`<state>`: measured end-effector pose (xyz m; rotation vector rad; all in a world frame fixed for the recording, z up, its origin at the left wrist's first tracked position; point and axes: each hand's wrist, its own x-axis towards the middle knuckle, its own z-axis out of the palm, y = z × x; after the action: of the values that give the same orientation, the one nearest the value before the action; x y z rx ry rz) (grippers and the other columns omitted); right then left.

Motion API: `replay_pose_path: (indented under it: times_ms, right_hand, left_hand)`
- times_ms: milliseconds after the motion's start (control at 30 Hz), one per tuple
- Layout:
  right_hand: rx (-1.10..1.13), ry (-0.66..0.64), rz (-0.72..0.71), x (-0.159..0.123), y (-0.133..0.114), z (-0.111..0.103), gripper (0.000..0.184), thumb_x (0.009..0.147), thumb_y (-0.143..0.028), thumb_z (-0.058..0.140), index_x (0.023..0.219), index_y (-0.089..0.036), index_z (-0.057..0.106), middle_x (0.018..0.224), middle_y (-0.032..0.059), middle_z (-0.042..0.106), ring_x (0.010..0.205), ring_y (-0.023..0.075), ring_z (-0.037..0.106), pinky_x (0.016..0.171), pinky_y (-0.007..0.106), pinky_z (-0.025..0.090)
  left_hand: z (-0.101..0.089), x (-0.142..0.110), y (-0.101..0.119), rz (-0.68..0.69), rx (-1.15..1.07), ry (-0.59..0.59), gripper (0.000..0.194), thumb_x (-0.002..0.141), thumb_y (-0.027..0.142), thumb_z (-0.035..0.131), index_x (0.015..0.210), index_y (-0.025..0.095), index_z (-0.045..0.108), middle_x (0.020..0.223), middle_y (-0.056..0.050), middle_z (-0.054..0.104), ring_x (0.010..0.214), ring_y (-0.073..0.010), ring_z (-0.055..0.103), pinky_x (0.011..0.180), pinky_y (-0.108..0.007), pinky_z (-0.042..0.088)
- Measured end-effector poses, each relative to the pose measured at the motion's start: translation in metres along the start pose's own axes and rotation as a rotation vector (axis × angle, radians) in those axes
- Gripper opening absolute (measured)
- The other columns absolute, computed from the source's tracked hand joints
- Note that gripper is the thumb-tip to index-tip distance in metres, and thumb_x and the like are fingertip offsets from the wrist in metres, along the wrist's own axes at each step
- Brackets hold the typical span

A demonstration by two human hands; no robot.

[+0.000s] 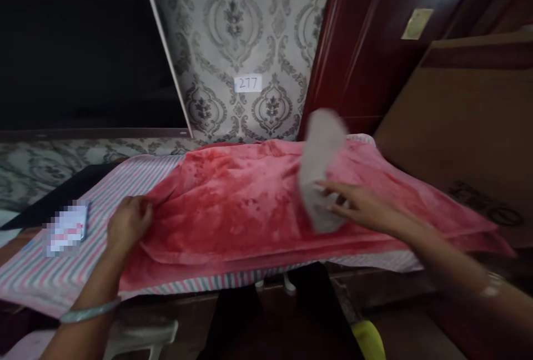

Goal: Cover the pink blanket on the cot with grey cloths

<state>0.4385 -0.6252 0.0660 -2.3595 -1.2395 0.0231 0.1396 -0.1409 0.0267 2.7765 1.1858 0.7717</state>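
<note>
A red and pink cloth (233,199) lies spread over a board covered in striped fabric (137,177). My left hand (129,224) pinches the cloth's left edge, fingers closed on a fold. My right hand (358,204) reaches across the cloth's right part and touches a pale grey, oval thing (318,166), blurred by motion, that stands tilted on the cloth. I cannot tell what this thing is or whether my fingers grip it or only rest against it.
A small white and pink packet (66,227) lies on the striped cover at the left. Patterned wallpaper with a label reading 277 (248,83) is behind. A dark red door (375,44) and a brown cardboard panel (466,127) stand at the right. A white stool (141,335) is below.
</note>
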Motion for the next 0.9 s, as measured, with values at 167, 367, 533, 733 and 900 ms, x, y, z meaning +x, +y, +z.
replay_pose_path:
  times_ms: [167,367,533,733,900]
  right_hand:
    - [0.013,-0.027,0.212,0.033,0.023,0.039,0.038,0.092,-0.025,0.059,0.126,-0.021,0.076,0.101,0.0056,0.08,0.085,0.0212,0.072,0.077,0.03,0.056]
    - [-0.144,0.053,0.529,0.062,0.076,0.043,0.041,0.093,-0.02,0.054,0.129,-0.013,0.073,0.129,0.016,0.073,0.115,0.0268,0.069,0.094,0.032,0.052]
    - [-0.106,-0.011,0.575,0.074,0.08,0.046,0.026,0.088,-0.024,0.064,0.107,-0.013,0.079,0.114,0.0166,0.077,0.107,0.0279,0.071,0.087,0.03,0.051]
    - [0.118,0.022,0.52,0.097,0.041,0.037,0.027,0.085,-0.014,0.058,0.106,-0.01,0.076,0.104,0.0125,0.078,0.094,0.0245,0.072,0.074,0.027,0.052]
    - [0.411,0.043,0.228,0.141,-0.074,0.037,0.029,0.088,-0.02,0.056,0.108,-0.019,0.077,0.099,-0.0022,0.078,0.087,0.0155,0.07,0.069,0.019,0.05]
  left_hand:
    - [0.031,0.008,0.078,0.251,-0.422,-0.171,0.024,0.08,0.038,0.052,0.088,0.022,0.068,0.093,-0.007,0.076,0.085,-0.0254,0.069,0.081,-0.036,0.055]
    - [0.074,0.004,0.221,0.448,-0.864,-0.435,0.024,0.077,0.037,0.058,0.086,0.02,0.073,0.086,-0.006,0.077,0.079,-0.0198,0.066,0.075,-0.03,0.053]
    - [0.095,-0.003,0.27,0.395,-1.074,-0.642,0.027,0.075,0.039,0.065,0.09,0.018,0.074,0.075,-0.002,0.071,0.067,-0.015,0.059,0.063,-0.026,0.046]
    - [0.097,0.003,0.239,0.159,-1.267,-0.77,0.041,0.069,0.05,0.078,0.092,0.017,0.071,0.081,-0.006,0.072,0.066,-0.0183,0.066,0.06,-0.03,0.051]
    - [0.074,0.025,0.204,-0.123,-1.441,-0.624,0.057,0.072,0.057,0.076,0.113,0.02,0.064,0.098,-0.01,0.075,0.076,-0.0219,0.072,0.065,-0.033,0.057]
